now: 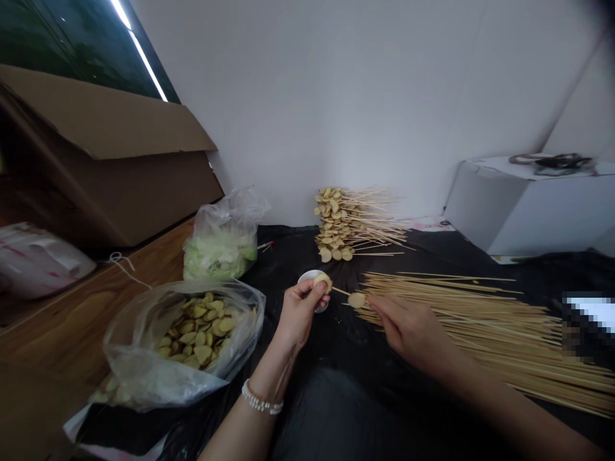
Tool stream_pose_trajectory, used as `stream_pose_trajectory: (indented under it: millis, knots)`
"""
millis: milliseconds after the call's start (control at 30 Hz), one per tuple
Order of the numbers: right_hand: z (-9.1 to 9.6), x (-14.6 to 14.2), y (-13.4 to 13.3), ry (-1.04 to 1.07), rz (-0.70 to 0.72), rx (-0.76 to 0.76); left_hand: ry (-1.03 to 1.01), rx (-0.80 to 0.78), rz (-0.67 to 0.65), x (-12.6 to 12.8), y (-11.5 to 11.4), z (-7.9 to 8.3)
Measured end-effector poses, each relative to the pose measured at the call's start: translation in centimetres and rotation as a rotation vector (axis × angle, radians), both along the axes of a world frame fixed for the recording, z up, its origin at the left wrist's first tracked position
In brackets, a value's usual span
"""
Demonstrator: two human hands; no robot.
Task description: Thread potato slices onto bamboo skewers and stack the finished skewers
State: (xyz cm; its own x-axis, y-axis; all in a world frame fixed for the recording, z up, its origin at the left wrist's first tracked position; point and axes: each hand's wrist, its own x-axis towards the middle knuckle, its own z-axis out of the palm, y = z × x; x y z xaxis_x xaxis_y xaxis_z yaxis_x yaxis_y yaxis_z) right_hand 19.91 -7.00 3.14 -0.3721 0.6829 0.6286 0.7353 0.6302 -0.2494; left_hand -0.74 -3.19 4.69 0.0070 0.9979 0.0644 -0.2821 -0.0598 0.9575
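Between finger and thumb, my left hand (pixel 300 310) pinches a round potato slice (pixel 323 280) at the tip of a thin wooden skewer (pixel 340 291). Another potato slice (pixel 356 300) is threaded farther down the same skewer, right beside the fingers of my right hand (pixel 408 326). My right hand is closed on the skewer behind that slice. A white bowl (pixel 307 276) stands partly hidden behind my left hand. Under and beyond my right hand lies a wide spread of bare skewers (pixel 480 320).
Loose potato slices fill an open plastic bag (pixel 125 346) at left. Behind it stands a bag of pale green pieces (pixel 221 256). Loaded potato skewers (pixel 336 224) are stacked by the wall. A cardboard box (pixel 120 192) and a white box (pixel 533 205) flank the black sheet (pixel 327 410).
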Motion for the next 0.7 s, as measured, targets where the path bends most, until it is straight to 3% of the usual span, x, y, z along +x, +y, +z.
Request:
stream_pose_trajectory:
  millis: [167, 333, 467, 700]
  knots:
    - [-0.1, -0.4, 0.2, 0.088, 0.049, -0.099, 0.035, -0.003, -0.039, 0.0, 0.0, -0.2]
    - [-0.4, -0.7, -0.1, 0.029, -0.006, -0.008, 0.057, -0.015, -0.019, 0.1, -0.1, -0.2]
    - [-0.4, -1.1, -0.5, -0.018, -0.029, 0.014, 0.086, -0.013, -0.086, 1.0, -0.8, -0.1]
    - [0.1, -1.3, -0.4, 0.044, -0.020, 0.075, 0.049, 0.012, -0.109, 2.0, -1.5, -0.1]
